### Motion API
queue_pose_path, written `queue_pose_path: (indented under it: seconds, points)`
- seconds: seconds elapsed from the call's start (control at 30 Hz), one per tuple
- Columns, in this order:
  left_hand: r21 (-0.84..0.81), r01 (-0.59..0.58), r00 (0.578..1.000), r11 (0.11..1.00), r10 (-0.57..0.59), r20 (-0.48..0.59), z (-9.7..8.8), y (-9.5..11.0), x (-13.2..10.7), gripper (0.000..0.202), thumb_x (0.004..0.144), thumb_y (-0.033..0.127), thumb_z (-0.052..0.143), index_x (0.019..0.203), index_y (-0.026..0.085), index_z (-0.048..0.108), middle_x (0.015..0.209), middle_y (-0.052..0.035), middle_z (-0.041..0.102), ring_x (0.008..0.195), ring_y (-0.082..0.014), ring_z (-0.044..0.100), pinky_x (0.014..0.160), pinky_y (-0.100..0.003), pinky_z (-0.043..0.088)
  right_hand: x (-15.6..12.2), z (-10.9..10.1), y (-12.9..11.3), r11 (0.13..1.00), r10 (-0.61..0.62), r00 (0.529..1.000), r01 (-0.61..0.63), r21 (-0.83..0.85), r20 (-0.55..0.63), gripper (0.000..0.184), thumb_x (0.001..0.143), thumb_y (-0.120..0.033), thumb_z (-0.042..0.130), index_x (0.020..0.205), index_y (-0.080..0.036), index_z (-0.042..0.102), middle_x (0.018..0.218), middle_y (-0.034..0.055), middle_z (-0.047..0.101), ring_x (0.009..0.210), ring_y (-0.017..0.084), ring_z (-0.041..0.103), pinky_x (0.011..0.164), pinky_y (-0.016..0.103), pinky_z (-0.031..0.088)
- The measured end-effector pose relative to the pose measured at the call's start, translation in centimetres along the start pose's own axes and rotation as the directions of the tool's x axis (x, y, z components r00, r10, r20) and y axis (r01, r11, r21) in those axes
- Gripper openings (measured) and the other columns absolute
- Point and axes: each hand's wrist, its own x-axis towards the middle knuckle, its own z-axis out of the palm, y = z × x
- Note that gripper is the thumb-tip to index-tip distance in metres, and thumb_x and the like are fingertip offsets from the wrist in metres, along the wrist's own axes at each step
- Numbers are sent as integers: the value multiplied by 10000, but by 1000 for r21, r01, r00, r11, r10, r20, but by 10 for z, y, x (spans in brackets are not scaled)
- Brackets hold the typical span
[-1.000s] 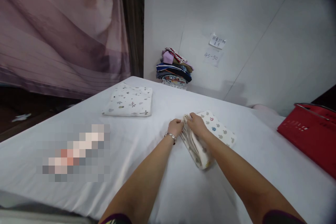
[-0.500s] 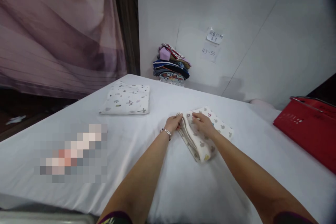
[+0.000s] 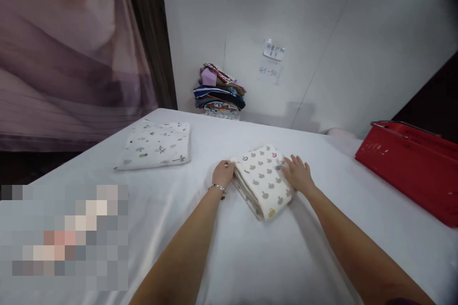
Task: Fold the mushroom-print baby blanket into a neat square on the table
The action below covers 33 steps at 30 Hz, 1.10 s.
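Observation:
A folded white cloth (image 3: 263, 181) with grey, red and yellow printed shapes lies on the white-covered table, its layered edge facing left. My left hand (image 3: 223, 173), with a bracelet at the wrist, pinches the far left corner of this cloth. At its right side my right hand (image 3: 298, 173) rests with fingers stretched out and spread, touching the edge. Farther left lies a second folded white cloth (image 3: 157, 145) with small plant prints, apart from both hands.
A red basket (image 3: 411, 167) with a metal handle stands at the right. By the wall is a stack of folded clothes (image 3: 219, 93). Paper notes (image 3: 274, 51) hang above. A curtain (image 3: 64, 57) hangs at left. A blurred-out patch (image 3: 64, 238) covers the lower left.
The cloth's right part has been folded over into a smaller bundle. My right hand has moved right, from its top to its right edge, and opened. The view has shifted slightly right.

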Motion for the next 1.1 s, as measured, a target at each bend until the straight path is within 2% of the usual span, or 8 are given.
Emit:
queue_pose_path:
  seconds: [0.17, 0.27, 0.37, 0.5, 0.73, 0.9, 1.0, 1.1]
  points:
    - [154, -74, 992, 985, 88, -85, -6, 3, -3, 420, 718, 395, 547, 1079, 181, 539, 1112, -143, 589, 1060, -282, 526, 871, -359, 375, 3, 4, 29, 968, 92, 992, -110, 227, 88, 510, 836, -481, 406, 1249, -197, 495, 1373, 79, 384, 1283, 225, 299, 1059, 378, 216]
    - [146, -49, 994, 988, 62, -86, -8, 2, 0, 503, 709, 406, 556, 1149, 166, 504, 1211, -156, 529, 1113, -280, 490, 902, -347, 354, 1, 4, 38, 900, 195, 981, -186, 395, 19, 598, 810, -522, 408, 1283, -159, 458, 1395, 88, 347, 1277, 216, 313, 1060, 343, 227]
    - [85, -14, 998, 996, 19, -53, -10, 0, 6, 557, 732, 496, 515, 1181, 168, 477, 1143, -134, 579, 1036, -251, 545, 844, -321, 393, -3, 2, 46, 812, 336, 942, -297, 503, 13, 608, 776, -518, 456, 1253, -143, 491, 1317, 107, 453, 1203, 235, 420, 1018, 341, 304]
    - [-20, 46, 999, 999, -46, 10, -8, -1, 11, 732, 672, 623, 530, 1208, 132, 441, 989, -126, 637, 826, -221, 612, 703, -302, 437, -3, -2, 53, 784, 345, 935, -332, 525, 76, 553, 720, -518, 530, 1127, -149, 597, 1190, 110, 568, 1100, 260, 513, 948, 352, 381]
    - [-131, 94, 995, 987, -89, 46, -3, 2, 12, 541, 590, 464, 687, 997, 130, 563, 822, -90, 655, 782, -208, 598, 626, -263, 423, 8, -12, 49, 768, 326, 927, -373, 520, 183, 601, 610, -490, 660, 1105, -154, 606, 1135, 108, 600, 1014, 265, 560, 871, 359, 430]
    - [-220, 91, 993, 971, -72, 92, -5, 6, 8, 396, 568, 399, 711, 869, 171, 592, 833, -59, 649, 741, -171, 585, 601, -237, 422, 3, -16, 49, 684, 369, 905, -419, 597, 213, 770, 622, -490, 663, 1268, -119, 466, 1130, 143, 589, 958, 244, 587, 780, 301, 476]
    - [-291, 109, 990, 951, -79, 114, -1, 9, 4, 439, 595, 382, 691, 961, 173, 569, 892, -66, 634, 716, -155, 580, 566, -231, 426, -1, -12, 53, 638, 417, 876, -472, 608, 242, 852, 620, -535, 644, 1319, -117, 394, 1193, 170, 542, 955, 254, 584, 685, 294, 504]
    - [-362, 130, 990, 923, -99, 103, 2, 12, 1, 572, 623, 341, 674, 1136, 174, 485, 1043, -102, 590, 765, -149, 580, 562, -218, 433, -2, -8, 56, 614, 418, 869, -485, 623, 264, 817, 591, -511, 670, 1280, -136, 441, 1201, 167, 537, 933, 256, 589, 651, 303, 511]
